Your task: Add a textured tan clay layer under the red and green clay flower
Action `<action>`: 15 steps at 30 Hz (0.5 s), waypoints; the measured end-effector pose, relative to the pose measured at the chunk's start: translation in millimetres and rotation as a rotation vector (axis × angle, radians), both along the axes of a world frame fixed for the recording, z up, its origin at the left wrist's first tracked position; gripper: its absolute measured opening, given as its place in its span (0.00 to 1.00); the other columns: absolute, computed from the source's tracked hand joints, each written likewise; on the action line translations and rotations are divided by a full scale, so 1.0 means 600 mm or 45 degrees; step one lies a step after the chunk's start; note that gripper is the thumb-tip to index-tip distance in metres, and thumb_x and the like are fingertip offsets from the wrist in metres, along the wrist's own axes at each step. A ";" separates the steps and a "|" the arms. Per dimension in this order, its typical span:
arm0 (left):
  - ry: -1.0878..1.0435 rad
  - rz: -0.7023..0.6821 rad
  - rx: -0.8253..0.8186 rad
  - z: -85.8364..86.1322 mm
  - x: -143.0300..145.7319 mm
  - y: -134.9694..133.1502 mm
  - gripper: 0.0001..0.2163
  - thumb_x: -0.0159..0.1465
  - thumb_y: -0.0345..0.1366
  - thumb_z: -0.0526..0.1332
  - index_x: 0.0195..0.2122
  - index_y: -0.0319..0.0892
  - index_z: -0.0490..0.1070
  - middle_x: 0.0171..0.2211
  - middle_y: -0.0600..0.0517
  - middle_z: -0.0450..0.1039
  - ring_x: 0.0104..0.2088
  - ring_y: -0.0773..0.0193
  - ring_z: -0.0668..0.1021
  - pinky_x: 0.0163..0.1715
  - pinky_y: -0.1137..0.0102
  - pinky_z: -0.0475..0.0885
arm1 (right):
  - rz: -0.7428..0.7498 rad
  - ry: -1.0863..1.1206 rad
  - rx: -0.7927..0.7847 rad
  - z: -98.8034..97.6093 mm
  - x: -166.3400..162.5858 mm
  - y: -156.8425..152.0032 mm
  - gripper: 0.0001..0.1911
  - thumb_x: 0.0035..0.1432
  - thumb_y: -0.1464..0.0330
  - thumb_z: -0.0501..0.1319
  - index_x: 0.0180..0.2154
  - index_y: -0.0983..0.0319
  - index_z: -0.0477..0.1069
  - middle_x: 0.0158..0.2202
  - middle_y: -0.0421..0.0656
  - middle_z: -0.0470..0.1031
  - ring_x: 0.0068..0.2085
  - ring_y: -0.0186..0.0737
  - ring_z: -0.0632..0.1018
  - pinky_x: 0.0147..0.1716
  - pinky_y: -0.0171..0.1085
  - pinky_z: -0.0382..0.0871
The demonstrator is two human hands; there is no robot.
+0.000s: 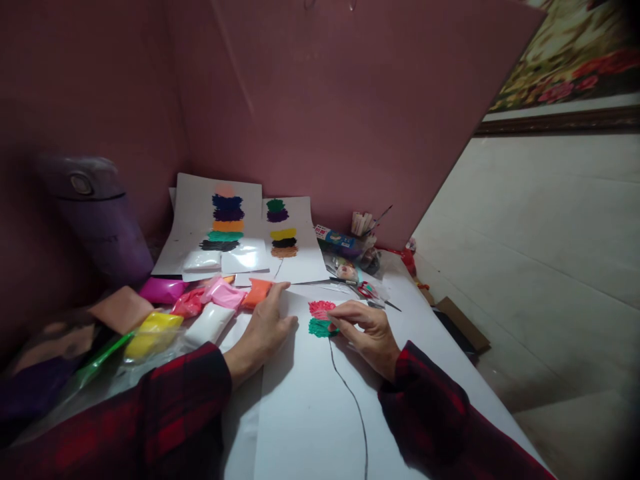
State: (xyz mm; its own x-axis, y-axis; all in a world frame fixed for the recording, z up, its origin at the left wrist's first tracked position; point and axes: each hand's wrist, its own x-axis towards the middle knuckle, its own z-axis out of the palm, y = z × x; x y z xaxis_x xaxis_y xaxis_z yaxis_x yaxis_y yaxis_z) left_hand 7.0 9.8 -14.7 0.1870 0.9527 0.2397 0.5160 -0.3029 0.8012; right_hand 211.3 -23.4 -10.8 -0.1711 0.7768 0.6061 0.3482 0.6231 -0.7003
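Note:
A white sheet of paper [310, 407] lies on the table with a red patch [321, 308] above a green patch [320, 327], both rough-textured. From the green patch a thin dark line [356, 403] curves down the sheet. My right hand [367, 333] is over the patches, thumb and fingertips pinched together at their right edge; whatever is between them is too small to make out. My left hand [265, 330] rests open on the sheet's left edge, thumb and forefinger apart. Just beyond it sits an orange packet [257, 294] of soft, clay-like material.
Several coloured packets lie at left, including yellow [154, 335], white [213, 325] and pink [223, 293]. Behind stand two sheets with stacked colour patches [167, 250] [305, 260]. A purple bottle [103, 227] stands far left. Scissors [369, 291] and a box [336, 238] lie at the back right.

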 end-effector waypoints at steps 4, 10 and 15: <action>-0.006 0.003 -0.026 -0.001 0.000 0.000 0.27 0.53 0.31 0.57 0.56 0.37 0.59 0.52 0.40 0.68 0.49 0.53 0.73 0.49 0.60 0.68 | 0.019 -0.018 0.011 0.001 -0.001 -0.001 0.06 0.57 0.70 0.63 0.34 0.60 0.80 0.28 0.45 0.78 0.31 0.43 0.77 0.31 0.44 0.73; -0.005 0.008 -0.014 0.000 0.000 0.000 0.27 0.52 0.31 0.57 0.56 0.36 0.59 0.53 0.40 0.68 0.48 0.53 0.73 0.49 0.60 0.67 | 0.034 0.000 -0.006 0.002 -0.003 -0.001 0.06 0.57 0.69 0.63 0.34 0.61 0.79 0.27 0.45 0.77 0.29 0.41 0.78 0.30 0.43 0.75; 0.006 0.013 -0.019 -0.001 0.001 0.002 0.27 0.52 0.31 0.57 0.56 0.37 0.59 0.53 0.40 0.67 0.49 0.53 0.73 0.49 0.59 0.67 | 0.061 0.004 -0.006 -0.001 -0.004 0.002 0.06 0.58 0.69 0.63 0.35 0.62 0.79 0.28 0.45 0.77 0.30 0.41 0.78 0.31 0.43 0.75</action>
State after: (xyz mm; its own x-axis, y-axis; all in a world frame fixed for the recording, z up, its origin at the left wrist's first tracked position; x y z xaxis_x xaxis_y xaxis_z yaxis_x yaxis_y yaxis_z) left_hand 7.4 11.2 -15.2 0.1781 0.9580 0.2249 0.5228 -0.2857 0.8031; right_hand 208.8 -22.4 -11.4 -0.2062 0.7707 0.6030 0.3155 0.6356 -0.7046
